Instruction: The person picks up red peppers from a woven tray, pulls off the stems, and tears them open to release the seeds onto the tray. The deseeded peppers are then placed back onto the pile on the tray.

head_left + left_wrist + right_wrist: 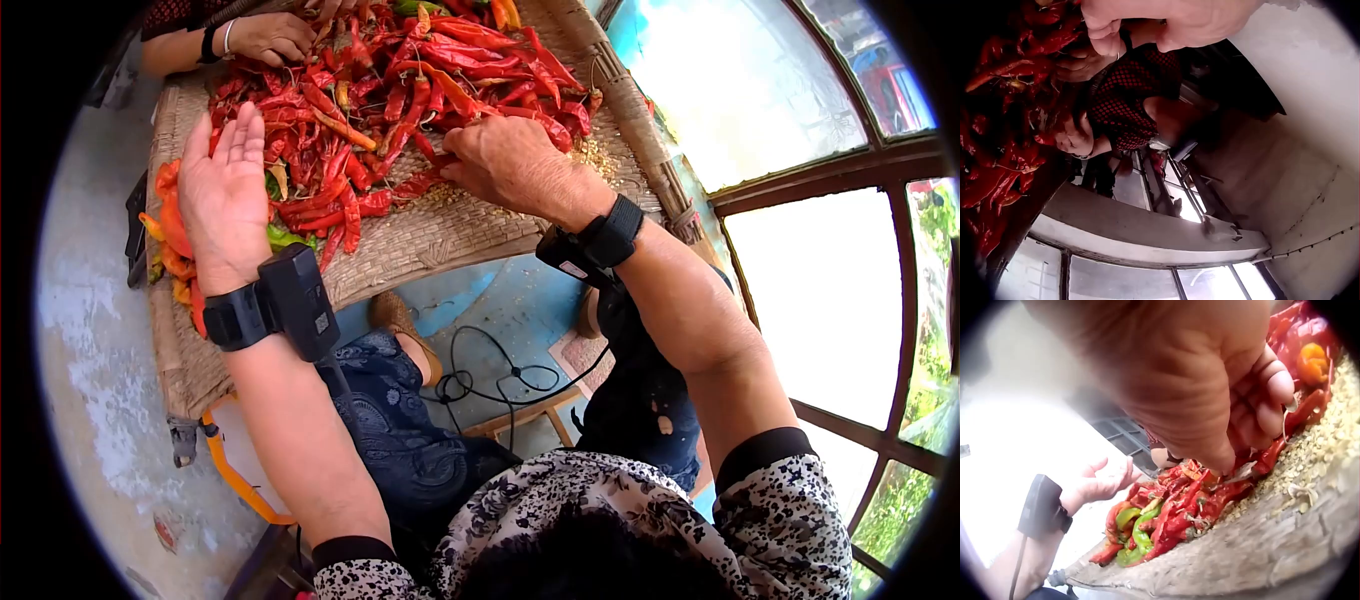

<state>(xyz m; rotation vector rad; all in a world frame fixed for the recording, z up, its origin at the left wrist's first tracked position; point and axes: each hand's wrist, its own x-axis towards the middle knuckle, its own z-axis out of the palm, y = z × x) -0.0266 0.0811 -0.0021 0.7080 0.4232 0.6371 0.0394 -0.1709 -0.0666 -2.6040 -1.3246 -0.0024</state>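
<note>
Left hand point(228, 190), bare, is raised near the left side of a heap of glossy red, elongated chili peppers point(410, 115); its palm is turned up, with fingers extended toward the far side. Right hand point(515, 170), back uppermost and wrist bent, reaches down to the heap's near right edge, fingers curled (whether they grip a pepper cannot be told). The heap lies on a tan woven-fibre platform point(430, 240), with loose pale-yellow seeds point(595, 160) to the right. A curved green pepper point(1142, 534) lies at the near left. Another person's hand point(268, 38) rests at the far left.
</note>
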